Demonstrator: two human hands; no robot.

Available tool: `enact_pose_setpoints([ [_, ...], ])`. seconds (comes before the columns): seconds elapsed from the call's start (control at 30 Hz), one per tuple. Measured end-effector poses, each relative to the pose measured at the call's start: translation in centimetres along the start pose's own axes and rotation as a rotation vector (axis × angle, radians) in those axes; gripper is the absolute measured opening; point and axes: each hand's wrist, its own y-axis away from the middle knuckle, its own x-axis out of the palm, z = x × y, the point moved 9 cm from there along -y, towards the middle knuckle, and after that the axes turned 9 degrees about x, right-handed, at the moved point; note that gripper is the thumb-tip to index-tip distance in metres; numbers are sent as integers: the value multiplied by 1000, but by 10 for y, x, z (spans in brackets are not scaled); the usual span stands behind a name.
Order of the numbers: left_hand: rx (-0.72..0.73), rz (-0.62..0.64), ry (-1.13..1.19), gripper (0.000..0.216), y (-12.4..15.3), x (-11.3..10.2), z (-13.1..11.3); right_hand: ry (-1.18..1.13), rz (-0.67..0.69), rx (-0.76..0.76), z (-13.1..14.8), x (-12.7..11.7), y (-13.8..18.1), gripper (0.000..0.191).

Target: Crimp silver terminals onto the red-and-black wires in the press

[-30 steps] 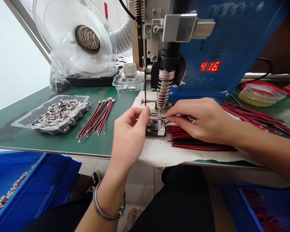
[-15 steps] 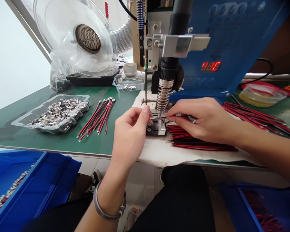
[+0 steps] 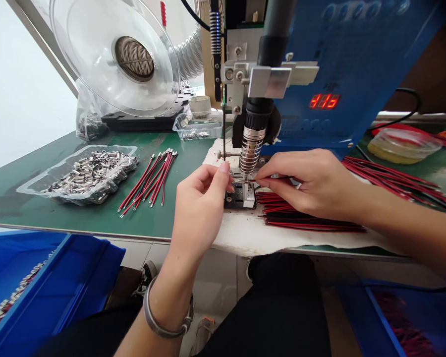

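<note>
"Where is the wire?"

"The red-and-black wire [image 3: 251, 180] is at my right fingertips, over the metal fixture [image 3: 249, 198] and beneath the spring-wrapped tip [image 3: 251, 148], near the front edge of the green table [image 3: 156, 218]."

"And the hands?"

"My right hand [image 3: 308, 183] pinches the wire between thumb and forefinger. My left hand [image 3: 204, 203], across the fixture, has thumb and forefinger closed on what looks like a small metal part [image 3: 238, 179]; the fingers hide most of it."

"What does good handling call for?"

"Steadiness, I judge: wire and part in line, wrists quiet, a light grip, fingertips out to either side of the tip, which I take to be hot. A rolled wire could slip out of line."

"How does the wire look?"

"Slim and straight, red beside black. A bundle of similar wires [image 3: 312, 225] lies just beside the fixture, along the table's front edge; toward the left edge, a loose fan of metal-ended wires [image 3: 148, 183], then a clear tray [image 3: 25, 189] heaped with metal pieces."
</note>
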Motion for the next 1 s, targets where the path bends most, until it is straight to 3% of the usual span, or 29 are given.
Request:
enact_pose_setpoints([
  [0.67,11,-5,9,43,1,-1,-1,14,-6,35,-1,0,0,17],
  [1.0,9,1,36,40,1,-1,4,-9,-70,-13,4,-4,3,17],
])
